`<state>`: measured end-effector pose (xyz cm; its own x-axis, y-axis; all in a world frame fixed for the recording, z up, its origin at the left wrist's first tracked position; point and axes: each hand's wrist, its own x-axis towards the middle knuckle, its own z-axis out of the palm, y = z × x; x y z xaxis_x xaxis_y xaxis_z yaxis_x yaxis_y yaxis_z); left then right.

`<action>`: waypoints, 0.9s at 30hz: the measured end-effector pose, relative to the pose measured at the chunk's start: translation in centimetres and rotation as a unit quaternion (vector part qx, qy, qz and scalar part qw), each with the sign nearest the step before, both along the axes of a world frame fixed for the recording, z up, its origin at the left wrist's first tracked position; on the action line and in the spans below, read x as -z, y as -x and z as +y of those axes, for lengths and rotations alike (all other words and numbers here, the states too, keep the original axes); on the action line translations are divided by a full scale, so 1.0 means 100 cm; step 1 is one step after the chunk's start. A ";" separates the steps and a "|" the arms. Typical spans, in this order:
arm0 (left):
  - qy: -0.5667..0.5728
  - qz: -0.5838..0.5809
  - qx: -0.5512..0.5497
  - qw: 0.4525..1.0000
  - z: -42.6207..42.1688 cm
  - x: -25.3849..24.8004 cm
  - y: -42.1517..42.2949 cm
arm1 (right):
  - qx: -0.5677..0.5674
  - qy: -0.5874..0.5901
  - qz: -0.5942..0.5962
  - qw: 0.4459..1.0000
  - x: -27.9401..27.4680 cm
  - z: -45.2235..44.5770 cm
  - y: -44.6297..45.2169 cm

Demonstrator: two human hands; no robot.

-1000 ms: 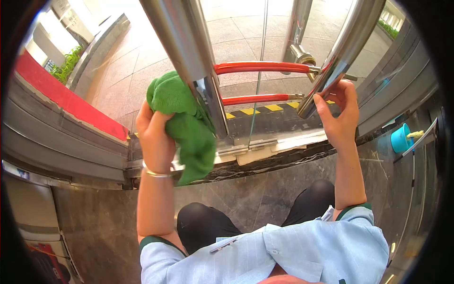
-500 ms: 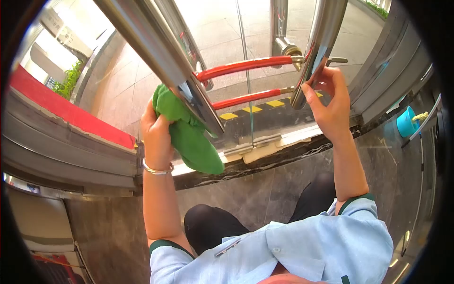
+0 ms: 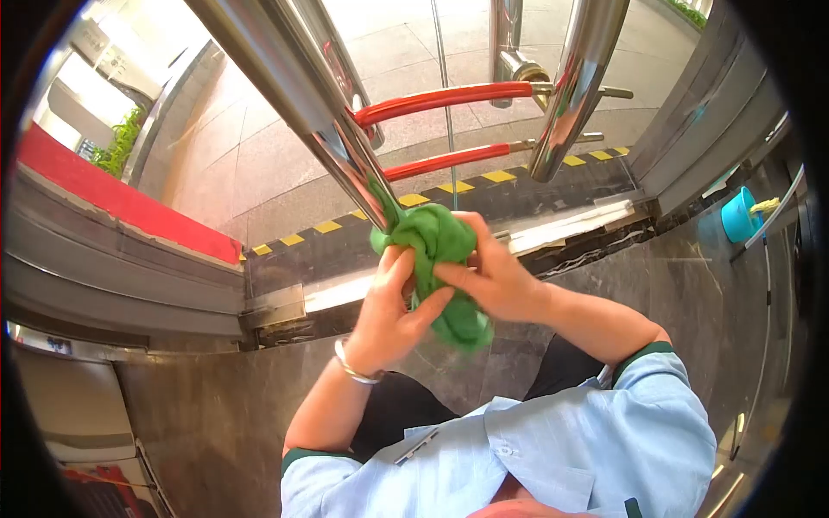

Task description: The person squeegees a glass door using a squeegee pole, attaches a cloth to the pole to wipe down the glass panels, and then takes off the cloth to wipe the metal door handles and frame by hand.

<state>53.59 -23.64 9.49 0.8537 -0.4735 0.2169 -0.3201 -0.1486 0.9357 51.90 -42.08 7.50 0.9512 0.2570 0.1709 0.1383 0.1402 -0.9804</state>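
Observation:
Both hands are on a bunched green cloth point(image 3: 439, 250), held in front of my body just under the lower end of the left metal door handle point(image 3: 324, 129). My left hand point(image 3: 393, 311) grips it from the left and below, a bracelet on its wrist. On the other side, my right hand point(image 3: 496, 272) pinches the cloth between thumb and fingers. Part of the cloth hangs down below the fingers. The right metal door handle point(image 3: 570, 104) is untouched. Two bars with red sleeves, an upper one point(image 3: 449, 102) and a lower one point(image 3: 449, 162), span the two handles.
Glass doors stand ahead, with black-and-yellow tape point(image 3: 453, 186) along their lower part. A light blue bucket point(image 3: 739, 216) with a yellowish cloth is at the right, beside a pole point(image 3: 768, 276). Grey door frames flank both sides above the dark tiled floor point(image 3: 216, 406).
My left hand has carried the green cloth right and down from beside the left handle. My right hand has left the right handle and taken hold of the cloth.

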 end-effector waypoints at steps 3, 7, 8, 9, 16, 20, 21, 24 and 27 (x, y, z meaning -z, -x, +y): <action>-0.137 -0.201 -0.015 0.970 0.028 -0.042 -0.019 | 0.120 0.169 -0.083 0.975 -0.028 -0.019 -0.016; 0.001 -0.213 -0.285 0.935 0.016 -0.058 -0.055 | 0.331 0.256 -0.454 0.787 -0.062 -0.008 -0.080; 0.041 -0.162 -0.223 0.960 0.013 -0.053 -0.054 | 0.343 0.323 -0.434 0.767 -0.056 -0.001 -0.081; 0.086 -0.117 -0.161 0.976 0.009 -0.050 -0.053 | 0.350 0.366 -0.434 0.745 -0.057 -0.002 -0.075; 0.115 -0.079 -0.098 0.985 -0.003 -0.023 -0.069 | 0.277 0.452 -0.328 0.782 0.013 -0.030 -0.042; 0.150 -0.083 -0.089 0.981 -0.004 -0.020 -0.071 | 0.342 0.234 -0.175 0.893 0.098 -0.049 -0.062; 0.145 -0.082 -0.091 0.982 -0.003 -0.020 -0.068 | 0.371 0.087 -0.139 0.914 0.098 -0.035 -0.067; 0.136 -0.082 -0.099 0.982 -0.002 -0.024 -0.068 | 0.402 -0.060 -0.194 0.893 0.075 0.024 -0.080; 0.132 -0.091 -0.107 0.981 -0.002 -0.027 -0.068 | 0.483 0.160 -0.269 0.818 0.097 0.028 -0.107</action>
<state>60.41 -23.85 12.21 0.8630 -0.1951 0.4660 -0.4734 0.0094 0.8808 62.59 -39.29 -2.16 0.5468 -0.4565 0.7018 0.4562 -0.5405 -0.7070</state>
